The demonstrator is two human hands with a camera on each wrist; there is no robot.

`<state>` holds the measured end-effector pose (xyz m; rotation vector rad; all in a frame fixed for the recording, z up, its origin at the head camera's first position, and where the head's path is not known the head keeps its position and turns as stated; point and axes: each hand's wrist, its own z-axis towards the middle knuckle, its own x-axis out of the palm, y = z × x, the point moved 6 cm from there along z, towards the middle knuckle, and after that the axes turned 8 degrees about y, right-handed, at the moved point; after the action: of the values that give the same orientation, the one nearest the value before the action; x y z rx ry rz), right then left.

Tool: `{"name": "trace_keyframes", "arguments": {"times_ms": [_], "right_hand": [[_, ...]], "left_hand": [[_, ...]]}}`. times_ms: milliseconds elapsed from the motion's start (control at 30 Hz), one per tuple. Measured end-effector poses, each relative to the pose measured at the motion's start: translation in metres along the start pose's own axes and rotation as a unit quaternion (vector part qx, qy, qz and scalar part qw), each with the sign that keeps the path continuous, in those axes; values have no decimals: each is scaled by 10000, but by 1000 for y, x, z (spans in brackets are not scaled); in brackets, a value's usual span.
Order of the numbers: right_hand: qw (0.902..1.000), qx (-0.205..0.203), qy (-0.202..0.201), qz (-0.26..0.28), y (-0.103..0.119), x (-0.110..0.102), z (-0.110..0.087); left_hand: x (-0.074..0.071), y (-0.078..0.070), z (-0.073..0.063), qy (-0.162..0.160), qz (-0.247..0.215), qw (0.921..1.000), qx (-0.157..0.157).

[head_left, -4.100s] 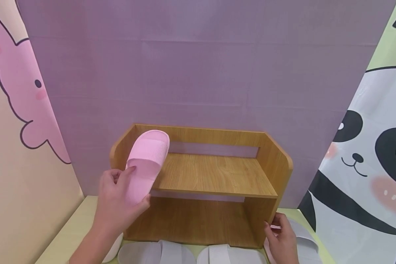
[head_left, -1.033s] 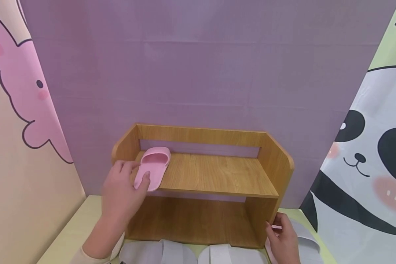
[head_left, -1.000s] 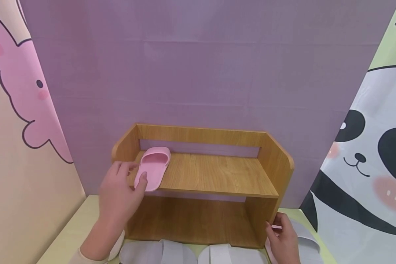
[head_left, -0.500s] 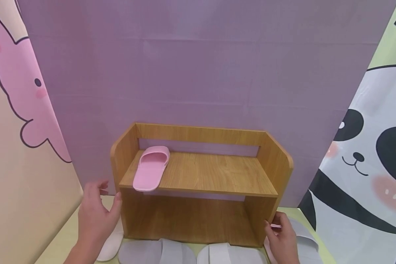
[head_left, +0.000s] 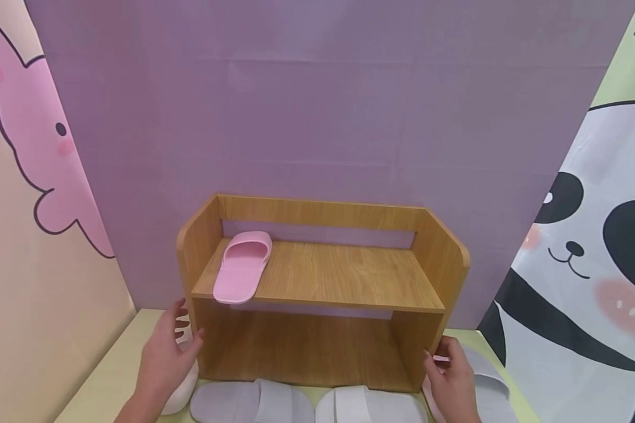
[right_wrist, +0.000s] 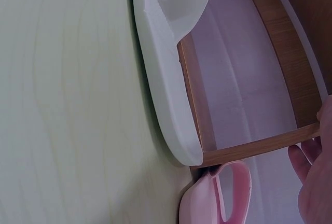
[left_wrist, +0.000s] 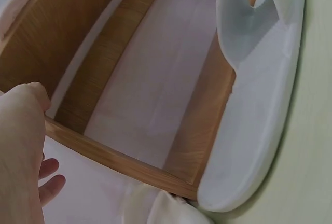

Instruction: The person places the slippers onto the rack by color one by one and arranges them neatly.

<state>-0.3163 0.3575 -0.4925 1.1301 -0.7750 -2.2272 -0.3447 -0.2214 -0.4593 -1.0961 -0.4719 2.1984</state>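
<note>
A two-tier wooden shelf [head_left: 317,346] stands in front of me. At the left of its upper board lies one pink slipper [head_left: 238,282], strap toward the back. My left hand [head_left: 164,358] is at the left side panel, thumb at the panel's front edge. In the left wrist view, the loosely spread fingers [left_wrist: 52,189] of that hand lie outside the panel, apart from it. With my right hand [head_left: 452,382] I grip the right side panel, thumb on the front edge and fingers behind. Another pink slipper [right_wrist: 199,203] lies beside that panel, partly behind my right hand in the head view.
Before the shelf lie a grey slipper [head_left: 224,399] and a white slipper [head_left: 397,406], end to end. More slippers flank it: a white slipper [head_left: 182,390] at left, a grey slipper [head_left: 492,390] at right. Behind hangs a purple cloth [head_left: 317,117].
My left hand set the pink slipper on the upper board, let go of it, drew back left and down, then came in to the left side panel. The right hand stayed put.
</note>
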Motion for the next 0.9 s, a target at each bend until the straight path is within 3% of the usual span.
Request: {"name": "trace_keyframes", "arguments": {"times_ms": [333,500,667,900], "right_hand": [[9999,-64,14,113,3,-1,0],[10000,6,46,72,2,-1,0],[9999,70,94,0,3,0,0],[9999,49,100,94,3,-1,-2]], "left_hand": [[9,10,-5,67,-301,9993,-199],[14,15,-5,51,-525,9985,-138],[16,16,-7,-97,-732,9973,-13],[15,16,-8,-251,-872,9958,-95]]}}
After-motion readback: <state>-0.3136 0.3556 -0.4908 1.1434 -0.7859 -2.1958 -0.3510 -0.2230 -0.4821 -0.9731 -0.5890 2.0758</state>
